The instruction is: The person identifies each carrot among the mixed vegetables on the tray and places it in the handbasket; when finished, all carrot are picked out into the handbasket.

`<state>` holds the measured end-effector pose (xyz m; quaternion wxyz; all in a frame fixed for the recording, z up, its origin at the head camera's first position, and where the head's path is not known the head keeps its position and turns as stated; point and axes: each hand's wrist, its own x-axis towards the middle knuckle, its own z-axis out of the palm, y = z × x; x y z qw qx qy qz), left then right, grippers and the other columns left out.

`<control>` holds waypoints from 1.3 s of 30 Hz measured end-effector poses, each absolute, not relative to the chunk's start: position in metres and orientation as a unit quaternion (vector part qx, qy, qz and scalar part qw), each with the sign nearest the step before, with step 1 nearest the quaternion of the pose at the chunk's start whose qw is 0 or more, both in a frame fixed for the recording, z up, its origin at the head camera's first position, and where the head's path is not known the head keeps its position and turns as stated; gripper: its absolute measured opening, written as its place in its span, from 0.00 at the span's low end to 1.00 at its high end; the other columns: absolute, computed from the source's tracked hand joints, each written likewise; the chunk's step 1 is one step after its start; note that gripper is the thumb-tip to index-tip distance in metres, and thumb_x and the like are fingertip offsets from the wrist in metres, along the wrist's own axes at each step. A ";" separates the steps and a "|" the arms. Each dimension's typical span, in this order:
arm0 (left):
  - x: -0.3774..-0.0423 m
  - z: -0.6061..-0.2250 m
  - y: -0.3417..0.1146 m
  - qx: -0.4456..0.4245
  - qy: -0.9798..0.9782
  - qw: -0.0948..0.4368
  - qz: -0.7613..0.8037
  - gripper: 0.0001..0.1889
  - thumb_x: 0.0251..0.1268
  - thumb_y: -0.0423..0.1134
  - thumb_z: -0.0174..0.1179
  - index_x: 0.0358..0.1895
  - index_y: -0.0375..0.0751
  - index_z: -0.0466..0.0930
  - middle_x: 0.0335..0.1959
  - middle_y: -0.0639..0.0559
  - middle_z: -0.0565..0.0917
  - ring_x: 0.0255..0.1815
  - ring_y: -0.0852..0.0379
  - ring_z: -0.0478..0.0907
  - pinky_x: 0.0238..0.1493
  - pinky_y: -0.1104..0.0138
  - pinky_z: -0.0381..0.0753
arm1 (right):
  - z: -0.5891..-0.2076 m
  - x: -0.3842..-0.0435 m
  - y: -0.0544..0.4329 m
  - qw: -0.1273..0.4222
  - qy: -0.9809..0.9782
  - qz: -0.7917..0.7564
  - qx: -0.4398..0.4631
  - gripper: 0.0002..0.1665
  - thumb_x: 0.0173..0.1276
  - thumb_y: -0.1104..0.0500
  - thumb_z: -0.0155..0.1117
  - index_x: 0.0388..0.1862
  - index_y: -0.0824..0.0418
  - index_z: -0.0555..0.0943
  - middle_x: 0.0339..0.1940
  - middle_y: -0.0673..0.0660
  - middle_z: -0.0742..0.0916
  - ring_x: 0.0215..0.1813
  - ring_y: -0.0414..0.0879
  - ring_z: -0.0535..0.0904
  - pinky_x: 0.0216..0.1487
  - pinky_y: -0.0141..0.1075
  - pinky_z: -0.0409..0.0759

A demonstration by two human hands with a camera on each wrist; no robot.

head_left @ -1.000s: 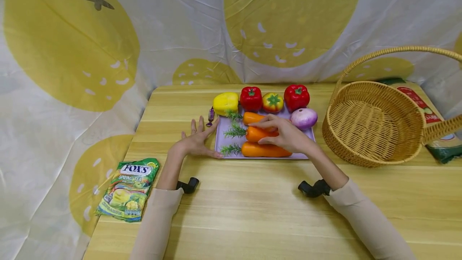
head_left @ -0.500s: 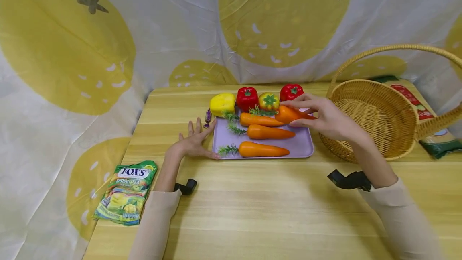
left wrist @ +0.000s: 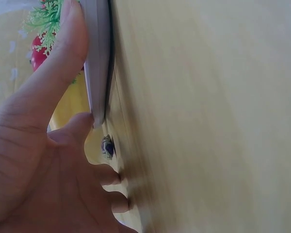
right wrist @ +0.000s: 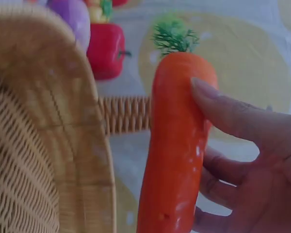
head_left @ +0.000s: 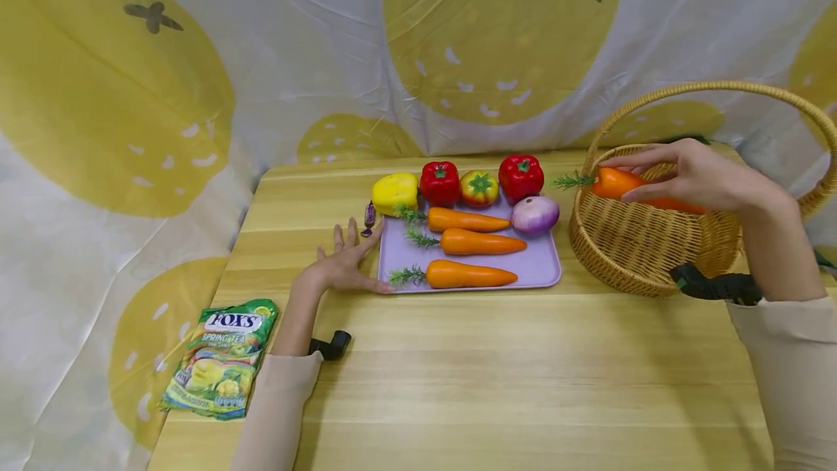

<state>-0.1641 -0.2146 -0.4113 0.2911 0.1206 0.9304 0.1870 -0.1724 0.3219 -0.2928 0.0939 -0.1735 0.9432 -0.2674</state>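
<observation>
My right hand [head_left: 706, 176] pinches an orange carrot [right wrist: 177, 141] with a green leafy top, holding it above the wicker basket [head_left: 588, 260]. In the right wrist view the thumb lies on one side of the carrot, with fingers behind it. My left hand [head_left: 343, 264] is spread at the left edge of the lilac tray [head_left: 536, 267], its thumb and forefinger touching the rim. On the tray lie three more carrots [head_left: 471, 275] and a purple onion [head_left: 535, 215]. Along its back edge sit a yellow pepper [head_left: 395, 193], two red peppers [head_left: 439, 183] and a red-yellow tomato-like one [head_left: 479, 188].
A small purple wrapped candy [head_left: 369, 218] lies by the left fingertips. The green Fox's candy bag [head_left: 225, 358] rests at the table's left edge. The basket's tall arched handle [head_left: 713, 86] rises around the right hand. A patterned cloth [head_left: 327, 35] hangs behind the table.
My right hand has picked a carrot up from the tray and carried it right, over the basket. The left hand stays at the tray's edge. The head view has shifted slightly.
</observation>
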 end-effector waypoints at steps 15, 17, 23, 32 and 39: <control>-0.161 -0.412 -0.223 0.119 0.930 0.288 0.196 0.67 0.54 0.68 0.73 0.85 0.65 0.29 0.81 0.32 0.15 0.80 0.28 0.10 0.69 0.20 0.21 | -0.331 -0.233 0.379 0.203 0.930 -0.299 -0.071 0.29 0.71 0.54 0.72 0.70 0.53 0.80 0.71 0.66 0.81 0.47 0.19 0.76 0.45 0.22 0.79; -0.161 -0.413 -0.223 0.119 0.929 0.288 0.197 0.67 0.53 0.68 0.73 0.85 0.65 0.29 0.81 0.32 0.15 0.80 0.28 0.10 0.69 0.20 0.21 | -0.341 -0.239 0.384 0.209 0.926 -0.307 -0.064 0.26 0.71 0.56 0.72 0.68 0.54 0.82 0.72 0.67 0.79 0.53 0.26 0.79 0.45 0.22 0.79; -0.162 -0.413 -0.221 0.120 0.928 0.292 0.197 0.67 0.53 0.67 0.73 0.85 0.65 0.29 0.81 0.33 0.15 0.80 0.28 0.09 0.69 0.20 0.21 | -0.360 -0.249 0.394 0.221 0.912 -0.344 -0.020 0.24 0.68 0.52 0.75 0.63 0.43 0.85 0.66 0.38 0.82 0.76 0.69 0.64 0.45 0.18 0.74; -0.163 -0.411 -0.217 0.123 0.928 0.291 0.198 0.67 0.53 0.67 0.74 0.85 0.64 0.30 0.81 0.33 0.15 0.80 0.28 0.10 0.69 0.20 0.22 | -0.382 -0.257 0.400 0.266 0.866 -0.423 0.011 0.23 0.70 0.58 0.73 0.58 0.32 0.85 0.53 0.26 0.82 0.82 0.71 0.53 0.57 0.27 0.81; -0.163 -0.410 -0.215 0.121 0.929 0.289 0.196 0.66 0.54 0.67 0.73 0.85 0.65 0.30 0.81 0.33 0.16 0.81 0.29 0.11 0.70 0.20 0.22 | -0.383 -0.258 0.399 0.267 0.869 -0.415 0.017 0.23 0.70 0.55 0.73 0.58 0.29 0.83 0.54 0.26 0.82 0.82 0.72 0.52 0.78 0.65 0.59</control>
